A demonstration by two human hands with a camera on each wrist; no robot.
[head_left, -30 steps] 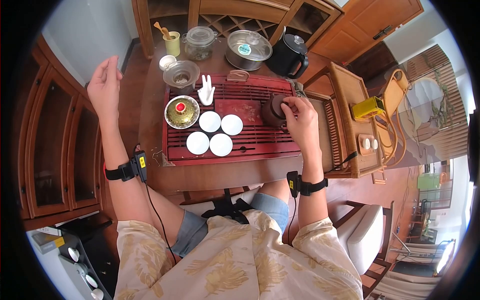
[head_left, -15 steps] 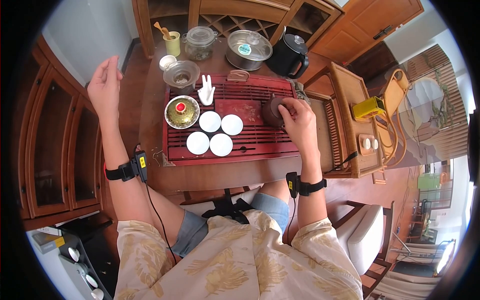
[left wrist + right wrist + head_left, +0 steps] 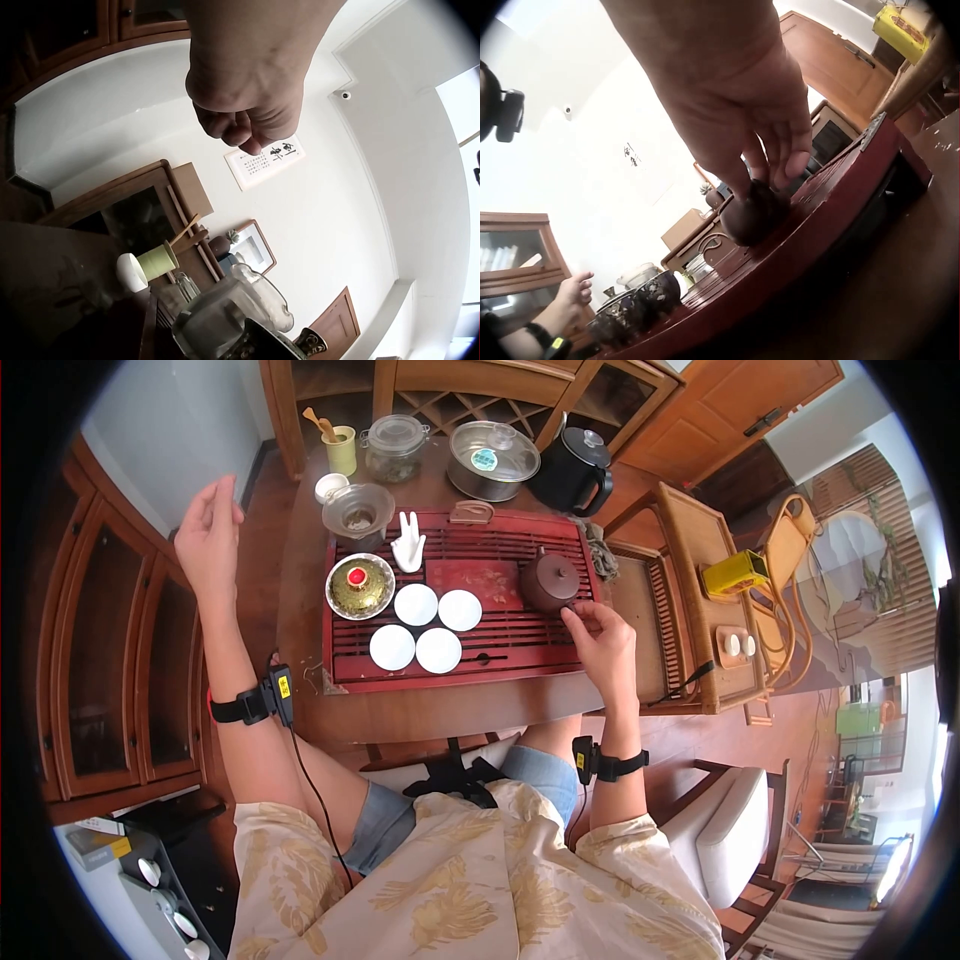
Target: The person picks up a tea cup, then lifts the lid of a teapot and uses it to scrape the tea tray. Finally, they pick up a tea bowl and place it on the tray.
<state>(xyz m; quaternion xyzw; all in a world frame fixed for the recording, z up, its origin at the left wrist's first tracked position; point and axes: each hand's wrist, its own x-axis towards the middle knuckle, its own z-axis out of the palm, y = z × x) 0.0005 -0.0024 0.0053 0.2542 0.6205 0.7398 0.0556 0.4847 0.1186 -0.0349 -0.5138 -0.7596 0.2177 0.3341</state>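
My right hand [image 3: 604, 650] has its thumb and fingertips at the near-side handle of a dark brown clay teapot [image 3: 550, 585], pinching it. The teapot stands on the red slatted tea tray [image 3: 480, 670] with its lid on and its spout turned away from me. In the right wrist view the fingers come down onto the dark pot [image 3: 746, 221] from above. My left hand [image 3: 210, 535] is raised in the air left of the table, fingers loosely bent, holding nothing. Several white cups [image 3: 438, 650] sit together on the tray, beside a lidded bowl [image 3: 360, 588] with a red knob.
A white hand figurine [image 3: 408, 545] stands on the tray. Behind it are a glass strainer bowl [image 3: 358, 515], a glass jar [image 3: 394, 450], a lidded steel pot [image 3: 492, 465] and a black kettle [image 3: 572, 472]. A wooden cart [image 3: 690, 550] with a yellow tin [image 3: 735, 573] stands at right.
My right hand has moved off the top of the teapot toward me, down to its handle, so the lid now shows. The left hand stays put; the view has shifted slightly.
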